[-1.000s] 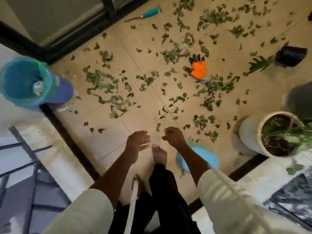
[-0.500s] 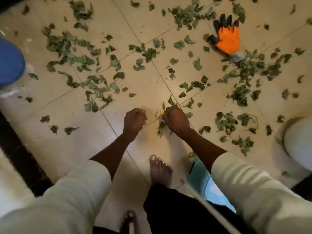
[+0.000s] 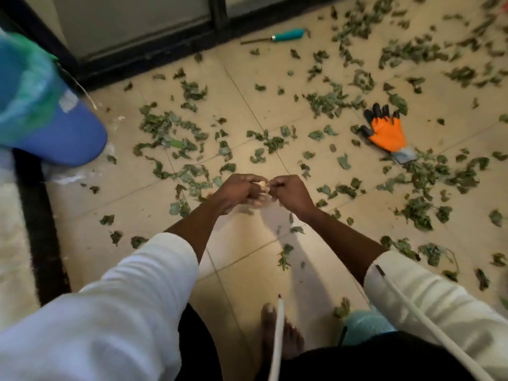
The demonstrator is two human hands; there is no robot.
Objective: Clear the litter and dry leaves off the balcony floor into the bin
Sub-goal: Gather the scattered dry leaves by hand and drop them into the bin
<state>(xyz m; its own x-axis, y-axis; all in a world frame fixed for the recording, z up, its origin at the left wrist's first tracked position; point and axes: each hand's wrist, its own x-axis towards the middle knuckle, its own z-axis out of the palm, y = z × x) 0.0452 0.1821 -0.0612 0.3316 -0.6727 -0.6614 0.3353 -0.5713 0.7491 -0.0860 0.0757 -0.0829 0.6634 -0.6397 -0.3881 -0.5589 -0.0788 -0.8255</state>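
Observation:
Dry green leaves [image 3: 176, 138] lie scattered over the beige tiled balcony floor. A blue bin [image 3: 49, 116] with a green liner stands at the left edge. My left hand [image 3: 239, 192] and my right hand [image 3: 290, 191] are raised together above the floor, fingers curled. Between them they pinch a small pale scrap of litter [image 3: 263, 185]. The scrap is tiny and blurred, so I cannot make out what it is.
An orange and black work glove [image 3: 386, 132] lies on the tiles to the right. A teal-handled tool [image 3: 286, 36] lies by the dark door frame [image 3: 154, 55] at the back. My bare foot [image 3: 277, 331] and a light blue object [image 3: 365, 324] are below.
My hands were down at the floor among the leaves. Now both are lifted, holding a small pale scrap between them. The view has tilted up, showing the bin and door frame again.

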